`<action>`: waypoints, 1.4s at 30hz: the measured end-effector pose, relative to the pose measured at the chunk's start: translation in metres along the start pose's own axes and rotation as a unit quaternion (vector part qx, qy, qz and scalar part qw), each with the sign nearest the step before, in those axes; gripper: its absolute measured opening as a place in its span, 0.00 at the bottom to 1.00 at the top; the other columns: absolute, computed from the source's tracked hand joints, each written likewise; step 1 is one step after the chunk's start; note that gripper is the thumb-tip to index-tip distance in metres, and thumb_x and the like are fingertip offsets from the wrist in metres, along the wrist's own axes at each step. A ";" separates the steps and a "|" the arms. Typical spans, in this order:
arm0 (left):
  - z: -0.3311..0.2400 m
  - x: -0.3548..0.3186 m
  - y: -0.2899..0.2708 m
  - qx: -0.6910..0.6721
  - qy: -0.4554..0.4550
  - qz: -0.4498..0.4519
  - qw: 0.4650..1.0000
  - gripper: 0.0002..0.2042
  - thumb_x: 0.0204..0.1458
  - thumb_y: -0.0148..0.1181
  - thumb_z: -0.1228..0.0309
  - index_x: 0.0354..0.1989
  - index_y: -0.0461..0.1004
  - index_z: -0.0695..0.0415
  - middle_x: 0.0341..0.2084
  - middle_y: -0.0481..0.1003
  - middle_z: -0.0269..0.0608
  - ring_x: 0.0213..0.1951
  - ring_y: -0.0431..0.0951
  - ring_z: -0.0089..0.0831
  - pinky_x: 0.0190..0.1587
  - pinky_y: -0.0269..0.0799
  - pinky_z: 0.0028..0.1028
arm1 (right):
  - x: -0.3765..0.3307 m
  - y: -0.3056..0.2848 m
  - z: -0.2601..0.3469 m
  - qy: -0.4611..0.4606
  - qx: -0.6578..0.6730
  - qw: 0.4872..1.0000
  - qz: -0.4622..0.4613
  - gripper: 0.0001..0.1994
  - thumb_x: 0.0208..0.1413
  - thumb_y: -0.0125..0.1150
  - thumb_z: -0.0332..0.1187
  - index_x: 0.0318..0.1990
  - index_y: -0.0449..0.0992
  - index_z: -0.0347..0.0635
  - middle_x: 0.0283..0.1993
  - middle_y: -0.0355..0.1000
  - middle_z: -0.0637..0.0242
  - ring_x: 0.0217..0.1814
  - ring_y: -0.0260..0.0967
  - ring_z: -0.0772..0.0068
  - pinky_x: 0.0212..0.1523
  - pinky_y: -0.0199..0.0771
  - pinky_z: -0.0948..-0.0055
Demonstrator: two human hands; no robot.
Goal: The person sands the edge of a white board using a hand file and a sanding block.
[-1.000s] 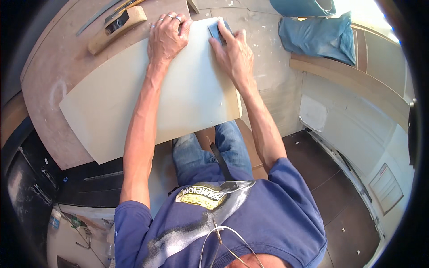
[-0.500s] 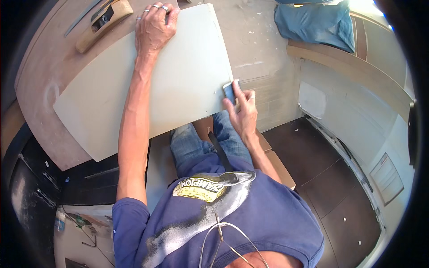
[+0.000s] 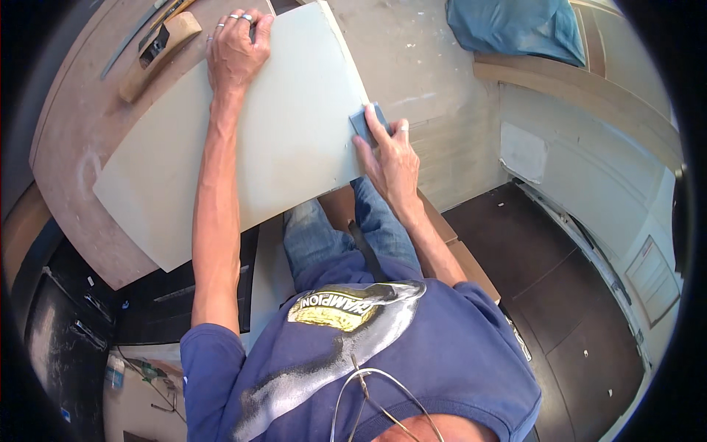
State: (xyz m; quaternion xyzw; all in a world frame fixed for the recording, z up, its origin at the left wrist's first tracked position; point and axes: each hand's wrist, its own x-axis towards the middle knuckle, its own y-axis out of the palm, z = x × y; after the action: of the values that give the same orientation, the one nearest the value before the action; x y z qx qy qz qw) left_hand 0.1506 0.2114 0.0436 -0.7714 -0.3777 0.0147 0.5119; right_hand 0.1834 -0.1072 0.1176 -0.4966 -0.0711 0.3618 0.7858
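Head view showed a large pale grey-green flat panel (image 3: 258,132) lying across a brown wooden tabletop (image 3: 74,132), its long right edge hanging out past the tabletop's near edge over the person's lap. The left hand (image 3: 234,50) lay flat, palm down, on the panel's far corner, its fingers spread and slightly curled over the far edge, with rings on two of them; it pressed on the panel rather than closing round it. The right hand (image 3: 394,158) was clamped on a small blue-grey sanding block (image 3: 368,121), with the fingers laid over its top and the block set against the panel's right edge, about halfway along that edge. Both forearms reached up from the lower part of the picture, the left one crossing the panel's full width.

Near the tabletop's far left edge, just beside the panel's far corner, lay a light wooden hand plane (image 3: 158,46), and a thin grey metal strip (image 3: 132,35) lay further left of it, close but apart. A crumpled blue cloth (image 3: 515,26) sat well apart, off to the far right, on a pale wooden ledge (image 3: 582,96). Below the panel showed the person's blue jeans (image 3: 331,228) and dark blue printed shirt (image 3: 412,353).
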 end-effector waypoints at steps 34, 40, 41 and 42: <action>-0.002 -0.010 -0.007 0.006 -0.060 0.027 0.998 0.15 0.66 0.57 0.63 0.35 0.77 0.64 0.32 0.76 0.49 0.39 0.77 0.46 0.47 0.73 0.43 | -0.080 -0.002 -0.052 0.042 0.062 0.997 0.008 0.34 0.57 0.74 0.39 0.73 0.70 0.57 0.42 0.66 0.57 0.34 0.73 0.58 0.33 0.78 0.60; -0.010 -0.005 -0.005 -0.007 -0.051 0.038 0.998 0.13 0.66 0.58 0.65 0.34 0.75 0.63 0.31 0.76 0.48 0.36 0.75 0.46 0.44 0.72 0.44 | -0.054 -0.004 -0.036 0.038 0.014 0.999 -0.008 0.34 0.59 0.72 0.40 0.73 0.69 0.59 0.44 0.65 0.55 0.35 0.74 0.55 0.32 0.78 0.58; -0.007 -0.006 -0.004 -0.001 -0.037 0.026 0.999 0.13 0.66 0.58 0.65 0.34 0.75 0.63 0.30 0.75 0.48 0.36 0.75 0.46 0.44 0.72 0.44 | -0.050 -0.005 -0.034 0.043 0.011 0.999 -0.003 0.34 0.59 0.72 0.40 0.73 0.69 0.59 0.44 0.65 0.55 0.35 0.74 0.55 0.32 0.78 0.58; -0.005 -0.006 -0.002 0.004 -0.022 0.013 1.000 0.13 0.66 0.58 0.65 0.33 0.74 0.63 0.30 0.75 0.48 0.35 0.75 0.46 0.43 0.71 0.44 | -0.057 -0.005 -0.036 0.032 0.004 0.999 -0.002 0.34 0.59 0.72 0.41 0.73 0.69 0.58 0.44 0.66 0.55 0.36 0.75 0.54 0.33 0.79 0.58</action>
State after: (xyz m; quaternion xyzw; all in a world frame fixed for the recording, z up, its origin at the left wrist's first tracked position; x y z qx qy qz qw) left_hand 0.1469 0.2044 0.0451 -0.7736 -0.3786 0.0402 0.5066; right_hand 0.1611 -0.1714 0.1176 -0.5045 -0.0449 0.3445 0.7904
